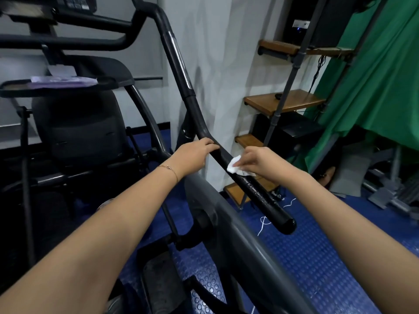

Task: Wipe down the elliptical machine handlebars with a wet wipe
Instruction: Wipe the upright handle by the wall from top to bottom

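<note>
My two forearms fill the bottom of the view. The left forearm [95, 230] has a thin bracelet [169, 169] at the wrist, and the right forearm [353, 225] comes in from the other side.

The wipe [233, 166] is bunched against the black handlebar [267, 200], partway along its lower grip. My right hand [258, 160] pinches it there with curled fingers. My left hand [195, 155] wraps the same bar just above, fingers curled over the top, and steadies it.

Below the wipe the grip shines wet down toward the end cap. Above my left hand the bar looks dry, so I judge the long upper run is not yet wiped.

To do this stroke well, I would fold the wipe around the bar rather than dab one face. I would press firmly and slide along it while the left hand stops the arm from swinging. Then I would shift the left hand so its patch gets wiped too.

My fingers hide the bar's underside and much of the wipe, so I cannot tell how far it wraps. The other handlebar I cannot pick out with certainty. A pale pack [63, 80] on the machine's tray [13, 88] is too blurred to name surely, and the console [74, 2] is cut off at the top edge. Beyond stand wooden shelves [283, 103] and a green cloth [374, 75].
</note>
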`<state>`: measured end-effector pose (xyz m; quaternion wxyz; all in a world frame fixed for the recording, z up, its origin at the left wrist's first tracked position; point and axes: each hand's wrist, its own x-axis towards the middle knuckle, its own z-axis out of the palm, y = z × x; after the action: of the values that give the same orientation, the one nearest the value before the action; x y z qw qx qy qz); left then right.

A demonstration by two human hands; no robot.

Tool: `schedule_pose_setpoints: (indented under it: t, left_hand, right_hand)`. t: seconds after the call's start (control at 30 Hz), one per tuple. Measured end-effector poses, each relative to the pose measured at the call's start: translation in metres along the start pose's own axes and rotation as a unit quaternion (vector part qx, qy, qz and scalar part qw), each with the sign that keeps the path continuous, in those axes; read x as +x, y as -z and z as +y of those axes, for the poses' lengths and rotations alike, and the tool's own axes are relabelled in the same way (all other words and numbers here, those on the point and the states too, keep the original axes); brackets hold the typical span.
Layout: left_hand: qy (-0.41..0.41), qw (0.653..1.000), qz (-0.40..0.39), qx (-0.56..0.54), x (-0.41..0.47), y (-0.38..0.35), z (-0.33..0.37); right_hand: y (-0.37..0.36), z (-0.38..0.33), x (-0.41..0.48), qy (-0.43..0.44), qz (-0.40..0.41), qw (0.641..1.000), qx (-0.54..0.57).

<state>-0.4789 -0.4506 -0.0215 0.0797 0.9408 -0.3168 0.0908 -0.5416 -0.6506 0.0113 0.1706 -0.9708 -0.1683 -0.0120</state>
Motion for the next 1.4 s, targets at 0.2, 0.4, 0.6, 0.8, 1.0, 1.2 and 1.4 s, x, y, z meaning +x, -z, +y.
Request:
schedule_pose_setpoints:
  t: [0.2, 0.4, 0.6, 0.8, 1.0, 1.2, 1.4]
  left_hand:
    - [0.050, 0.998, -0.045, 0.015, 0.012, 0.010, 0.014]
    - [0.056, 0.991, -0.101, 0.060, 0.015, 0.014, 0.020]
    - [0.073, 0.986, -0.128, 0.078, 0.026, 0.013, 0.016]
    - [0.086, 0.986, -0.119, 0.079, 0.024, 0.010, 0.019]
    - [0.077, 0.988, -0.115, 0.066, 0.017, 0.017, 0.020]
    - [0.055, 0.998, -0.034, 0.025, 0.005, 0.009, 0.029]
    - [0.085, 0.996, -0.029, -0.025, 0.002, 0.007, 0.038]
  right_hand:
    - [-0.009, -0.005, 0.008, 0.010, 0.029, 1.000, -0.002]
    - [-0.008, 0.019, -0.022, 0.012, 0.032, 0.996, 0.087]
    - [-0.009, 0.008, -0.015, 0.044, 0.042, 0.997, 0.044]
    - [-0.008, 0.012, -0.014, 0.044, 0.039, 0.996, 0.059]
    - [-0.009, 0.018, -0.033, 0.064, 0.045, 0.994, 0.070]
    - [-0.010, 0.016, -0.028, 0.057, 0.055, 0.995, 0.059]
    - [-0.008, 0.027, -0.047, 0.089, 0.041, 0.992, 0.085]
